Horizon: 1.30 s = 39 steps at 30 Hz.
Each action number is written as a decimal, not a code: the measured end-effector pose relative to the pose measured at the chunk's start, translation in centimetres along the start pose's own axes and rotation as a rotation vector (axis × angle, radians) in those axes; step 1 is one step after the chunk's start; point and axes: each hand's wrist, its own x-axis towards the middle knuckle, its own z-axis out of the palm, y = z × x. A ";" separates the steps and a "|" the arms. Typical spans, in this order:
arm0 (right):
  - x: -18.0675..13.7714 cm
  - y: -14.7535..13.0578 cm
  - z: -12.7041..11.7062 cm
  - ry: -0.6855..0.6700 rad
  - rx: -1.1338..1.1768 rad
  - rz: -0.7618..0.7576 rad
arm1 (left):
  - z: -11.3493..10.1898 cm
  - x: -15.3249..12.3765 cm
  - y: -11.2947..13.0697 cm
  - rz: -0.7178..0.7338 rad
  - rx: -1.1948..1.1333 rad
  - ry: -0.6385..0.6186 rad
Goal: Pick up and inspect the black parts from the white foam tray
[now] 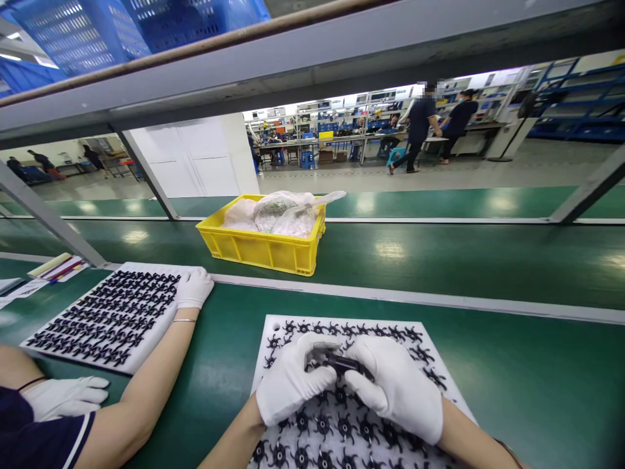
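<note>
Both my hands wear white gloves and meet above a white board point(454, 396) set with rows of small black star-shaped parts with curved arms point(323, 425). Between my fingers is a dark elongated black piece point(342, 365), partly covered by the gloves. My left hand point(297, 378) pinches its left end with thumb and fingers. On its other end, my right hand point(395, 387) has its fingers closed. Part of the board's middle is hidden beneath my hands.
To the left, a co-worker's gloved hand point(194, 288) rests on a similar board point(151, 352); their other glove point(68, 396) lies nearby. A yellow crate point(263, 251) holding plastic bags point(288, 212) stands beyond. Overhead runs a shelf point(293, 58) with blue baskets point(73, 32).
</note>
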 end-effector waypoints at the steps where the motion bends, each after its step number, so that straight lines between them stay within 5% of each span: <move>1: 0.0 0.0 -0.2 -0.010 0.014 0.015 | 0.1 -0.1 0.0 0.012 0.043 0.019; 5: 0.4 1.2 -1.6 -0.061 0.006 0.176 | 0.2 -0.2 0.3 0.058 0.179 0.076; 12: 0.7 7.3 -3.8 -0.394 -0.128 0.440 | 0.3 0.4 0.0 0.218 0.384 0.098; 21: 0.4 8.6 -2.5 -0.361 -0.186 0.466 | 2.3 2.2 -0.4 0.406 0.761 -0.204; 30: 0.2 8.0 -2.9 -0.328 -0.202 0.490 | 4.2 3.3 -0.6 0.414 1.186 -0.248; 39: 0.2 8.2 -2.9 -0.330 -0.199 0.468 | 4.2 3.3 -0.3 0.461 1.148 -0.343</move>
